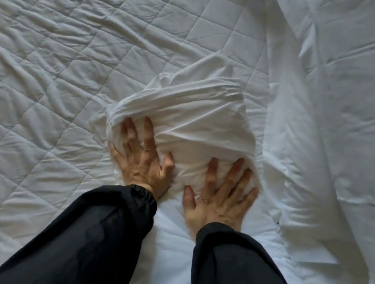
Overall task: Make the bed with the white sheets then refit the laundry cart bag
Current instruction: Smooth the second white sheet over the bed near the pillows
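**Quilted bed, white sheet bunched at centre frame**

My white sheet is heaped in a rumpled mound at the centre of the frame. Its loose remainder runs wrinkled up the whole right side. My left hand lies on the mound's left edge, fingers spread and pressing flat. My right hand presses the near right side the same way, fingers fanned, gripping nothing. Both black sleeves enter from the bottom edge. Bare quilted squares fill the left half.
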The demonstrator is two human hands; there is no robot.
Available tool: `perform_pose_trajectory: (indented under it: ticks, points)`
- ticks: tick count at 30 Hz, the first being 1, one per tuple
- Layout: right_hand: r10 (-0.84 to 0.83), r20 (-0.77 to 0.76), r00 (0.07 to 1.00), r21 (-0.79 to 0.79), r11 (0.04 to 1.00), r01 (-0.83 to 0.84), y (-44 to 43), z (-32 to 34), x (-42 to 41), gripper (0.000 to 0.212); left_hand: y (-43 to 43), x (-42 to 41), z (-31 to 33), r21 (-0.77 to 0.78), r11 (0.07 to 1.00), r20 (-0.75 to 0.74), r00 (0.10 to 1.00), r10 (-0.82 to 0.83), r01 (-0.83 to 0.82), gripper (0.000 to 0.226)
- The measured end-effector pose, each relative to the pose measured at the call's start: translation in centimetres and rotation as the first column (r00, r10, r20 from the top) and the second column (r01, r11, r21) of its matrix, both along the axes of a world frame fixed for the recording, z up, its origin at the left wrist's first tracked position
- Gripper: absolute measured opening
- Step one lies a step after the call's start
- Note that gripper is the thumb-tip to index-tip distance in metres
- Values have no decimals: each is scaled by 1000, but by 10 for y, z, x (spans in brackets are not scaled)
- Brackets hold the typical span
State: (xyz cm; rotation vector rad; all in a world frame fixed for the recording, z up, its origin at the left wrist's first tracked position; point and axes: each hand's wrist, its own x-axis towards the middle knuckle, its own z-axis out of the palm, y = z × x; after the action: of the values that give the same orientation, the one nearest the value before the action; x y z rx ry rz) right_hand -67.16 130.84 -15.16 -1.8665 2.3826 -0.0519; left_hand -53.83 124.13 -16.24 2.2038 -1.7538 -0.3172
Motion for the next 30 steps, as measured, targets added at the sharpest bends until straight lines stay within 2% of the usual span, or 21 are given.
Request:
perform_pose_trajectory:
  ticks: [8, 13, 16, 20, 23, 26, 30]
  points:
    - [24, -20, 999, 31, 999, -24, 11, 21, -2, 80, 17, -5, 26, 65, 998, 92, 995, -28, 22, 81]
    - [205, 47, 978, 104, 972, -209, 48, 46, -15, 72, 60, -4, 45, 131, 980, 225, 958, -175, 148, 70]
    - [293, 68, 954, 167, 939, -301, 75, 60, -19, 71, 98, -12, 56, 214, 960, 195, 955, -221, 179, 69]
    - [366, 90, 926, 140, 916, -376, 113, 74, -23, 71, 155, -22, 75, 325, 919, 217, 928, -303, 224, 66]
    - [400, 163, 902, 132, 897, -422, 142, 80, -24, 82, 198, -24, 83, 327, 913, 198, 927, -318, 243, 68]
    - [426, 143, 893, 53, 898, -437, 159, 79, -27, 78, 234, -27, 84, 303, 922, 128, 948, -291, 242, 65]
    - [471, 91, 877, 122, 869, -479, 166, 72, -23, 78, 248, -27, 74, 253, 941, 81, 964, -253, 226, 65]
